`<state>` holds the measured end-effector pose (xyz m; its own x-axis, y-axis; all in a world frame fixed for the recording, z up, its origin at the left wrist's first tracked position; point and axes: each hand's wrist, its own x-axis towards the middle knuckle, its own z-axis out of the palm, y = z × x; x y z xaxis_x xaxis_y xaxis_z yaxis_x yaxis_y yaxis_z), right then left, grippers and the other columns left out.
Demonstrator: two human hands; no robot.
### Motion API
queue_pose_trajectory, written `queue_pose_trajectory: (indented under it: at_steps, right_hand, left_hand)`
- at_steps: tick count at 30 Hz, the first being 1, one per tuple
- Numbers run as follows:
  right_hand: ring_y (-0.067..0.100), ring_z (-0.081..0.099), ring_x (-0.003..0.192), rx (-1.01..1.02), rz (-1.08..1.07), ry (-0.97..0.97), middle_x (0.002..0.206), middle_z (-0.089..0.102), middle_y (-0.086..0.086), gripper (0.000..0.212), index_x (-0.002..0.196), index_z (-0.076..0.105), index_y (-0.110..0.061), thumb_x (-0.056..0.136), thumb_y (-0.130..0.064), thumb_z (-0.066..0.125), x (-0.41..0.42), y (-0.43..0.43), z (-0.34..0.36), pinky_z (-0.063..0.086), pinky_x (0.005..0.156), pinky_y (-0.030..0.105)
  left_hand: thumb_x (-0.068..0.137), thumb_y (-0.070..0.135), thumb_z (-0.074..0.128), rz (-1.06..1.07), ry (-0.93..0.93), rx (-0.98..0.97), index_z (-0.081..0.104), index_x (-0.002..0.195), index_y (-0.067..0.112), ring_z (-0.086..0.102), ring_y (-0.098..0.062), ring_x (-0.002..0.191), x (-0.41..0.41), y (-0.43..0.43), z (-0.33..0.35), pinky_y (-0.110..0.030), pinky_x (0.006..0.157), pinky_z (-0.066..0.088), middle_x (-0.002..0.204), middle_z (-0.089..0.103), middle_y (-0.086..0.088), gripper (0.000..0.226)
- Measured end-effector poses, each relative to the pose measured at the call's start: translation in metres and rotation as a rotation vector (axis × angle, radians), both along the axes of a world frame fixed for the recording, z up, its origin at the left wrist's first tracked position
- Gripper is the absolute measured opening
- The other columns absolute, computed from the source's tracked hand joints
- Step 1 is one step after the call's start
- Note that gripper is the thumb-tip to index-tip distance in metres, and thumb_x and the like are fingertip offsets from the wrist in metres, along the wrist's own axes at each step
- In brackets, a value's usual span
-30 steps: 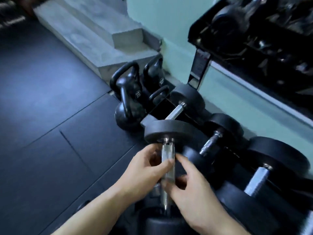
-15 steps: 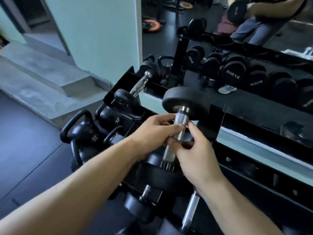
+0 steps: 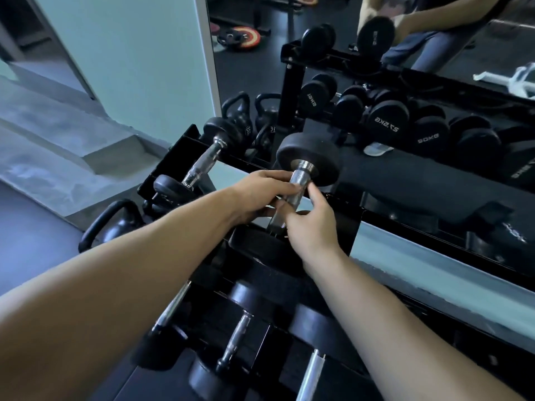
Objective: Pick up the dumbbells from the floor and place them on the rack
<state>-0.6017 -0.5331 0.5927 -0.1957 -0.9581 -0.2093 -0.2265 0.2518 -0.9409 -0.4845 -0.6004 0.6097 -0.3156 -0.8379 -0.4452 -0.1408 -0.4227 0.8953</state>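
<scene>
A black dumbbell (image 3: 308, 157) with a knurled steel handle is held at the upper shelf of the black rack (image 3: 354, 224). Its far head sits over the shelf's back edge and its near head is low, partly behind my wrists. My left hand (image 3: 260, 195) and my right hand (image 3: 311, 224) are both shut on the handle. A smaller dumbbell (image 3: 202, 166) lies on the same shelf to the left. Three more dumbbells (image 3: 234, 340) rest on the lower shelf under my arms.
A mirror (image 3: 434, 82) behind the rack reflects rows of dumbbells and a person. Black kettlebells (image 3: 113, 224) stand on the floor left of the rack. Grey concrete steps (image 3: 58, 157) rise at the far left, beside dark rubber flooring.
The dumbbell rose from near the floor to the upper shelf, both hands staying on its handle. My view swung up from the floor toward the rack and mirror.
</scene>
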Motion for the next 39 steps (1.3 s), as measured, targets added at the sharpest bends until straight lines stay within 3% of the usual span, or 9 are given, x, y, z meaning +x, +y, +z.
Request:
queue_pose_trajectory:
  at_steps: [3, 10, 13, 15, 18, 21, 24, 32, 39]
  right_hand:
    - [0.011, 0.072, 0.082, 0.006, -0.006, -0.002, 0.115, 0.075, 0.0, 0.069, 0.152, 0.04, -0.044, 0.091, -0.032, 0.071, -0.001, -0.012, -0.012, 0.059, 0.082, 0.029]
    - [0.015, 0.075, 0.096, 0.033, -0.075, -0.04, 0.117, 0.072, -0.007, 0.068, 0.152, 0.042, -0.041, 0.092, -0.027, 0.072, 0.001, -0.026, -0.031, 0.059, 0.093, 0.035]
    - [0.005, 0.071, 0.092, 0.041, -0.049, -0.044, 0.115, 0.064, -0.019, 0.07, 0.156, 0.036, -0.04, 0.095, -0.028, 0.07, -0.002, -0.027, -0.03, 0.053, 0.076, 0.014]
    - [0.0, 0.065, 0.096, 0.066, -0.039, -0.046, 0.123, 0.058, -0.021, 0.071, 0.157, 0.033, -0.041, 0.096, -0.029, 0.069, -0.003, -0.027, -0.027, 0.046, 0.07, 0.009]
    - [0.009, 0.063, 0.117, 0.075, -0.036, -0.019, 0.149, 0.053, -0.009, 0.074, 0.158, 0.032, -0.04, 0.095, -0.034, 0.07, -0.006, -0.025, -0.025, 0.044, 0.086, 0.018]
    - [-0.008, 0.059, 0.09, 0.068, -0.033, 0.012, 0.143, 0.056, -0.01, 0.074, 0.158, 0.034, -0.037, 0.094, -0.037, 0.071, -0.009, -0.021, -0.018, 0.046, 0.078, 0.013]
    - [0.008, 0.061, 0.118, 0.064, -0.039, 0.071, 0.147, 0.056, -0.007, 0.072, 0.155, 0.037, -0.039, 0.093, -0.043, 0.072, -0.012, -0.013, -0.013, 0.052, 0.1, 0.03]
    - [0.009, 0.063, 0.099, -0.292, -0.049, 0.299, 0.114, 0.063, -0.006, 0.045, 0.135, 0.055, -0.034, 0.093, -0.037, 0.071, 0.002, 0.047, 0.012, 0.052, 0.085, 0.024]
    - [0.014, 0.068, 0.082, -0.344, 0.397, 0.12, 0.092, 0.069, -0.006, 0.035, 0.126, 0.063, -0.024, 0.092, -0.023, 0.074, 0.095, 0.15, -0.005, 0.052, 0.074, 0.015]
  left_hand:
    - [0.095, 0.012, 0.07, 0.015, -0.016, 0.006, 0.072, 0.128, 0.018, 0.069, -0.013, 0.069, -0.002, -0.013, -0.012, -0.023, 0.058, 0.056, 0.102, 0.074, -0.01, 0.034]
    - [0.095, 0.01, 0.069, 0.0, -0.032, 0.023, 0.072, 0.124, 0.016, 0.065, -0.015, 0.069, -0.006, -0.029, -0.031, -0.02, 0.054, 0.056, 0.1, 0.072, -0.01, 0.029]
    - [0.095, 0.014, 0.07, -0.04, -0.047, 0.0, 0.072, 0.126, 0.017, 0.066, -0.01, 0.062, -0.002, -0.033, -0.037, -0.021, 0.054, 0.055, 0.09, 0.073, -0.003, 0.03]
    - [0.096, 0.018, 0.07, -0.068, -0.071, -0.023, 0.072, 0.125, 0.018, 0.067, -0.009, 0.062, -0.001, -0.033, -0.037, -0.021, 0.055, 0.055, 0.09, 0.074, -0.002, 0.029]
    - [0.096, 0.021, 0.07, -0.091, -0.119, -0.063, 0.072, 0.117, 0.024, 0.068, -0.006, 0.064, -0.002, -0.032, -0.032, -0.019, 0.057, 0.055, 0.089, 0.075, 0.0, 0.021]
    - [0.094, 0.032, 0.073, -0.109, -0.222, -0.116, 0.071, 0.123, 0.027, 0.074, -0.011, 0.089, -0.001, -0.029, -0.031, -0.028, 0.082, 0.061, 0.098, 0.077, 0.002, 0.029]
    - [0.091, 0.045, 0.073, -0.128, -0.318, -0.158, 0.067, 0.133, 0.029, 0.069, -0.016, 0.111, 0.004, -0.021, -0.029, -0.033, 0.099, 0.053, 0.115, 0.074, 0.002, 0.046]
    - [0.097, 0.04, 0.069, 0.105, -0.224, -0.324, 0.068, 0.125, 0.022, 0.075, -0.011, 0.098, 0.054, 0.028, 0.001, -0.03, 0.088, 0.061, 0.109, 0.078, -0.001, 0.033]
    - [0.099, 0.018, 0.066, 0.48, -0.01, -0.362, 0.07, 0.104, 0.018, 0.069, -0.016, 0.083, 0.168, 0.162, -0.027, -0.033, 0.081, 0.056, 0.099, 0.074, -0.023, 0.006]
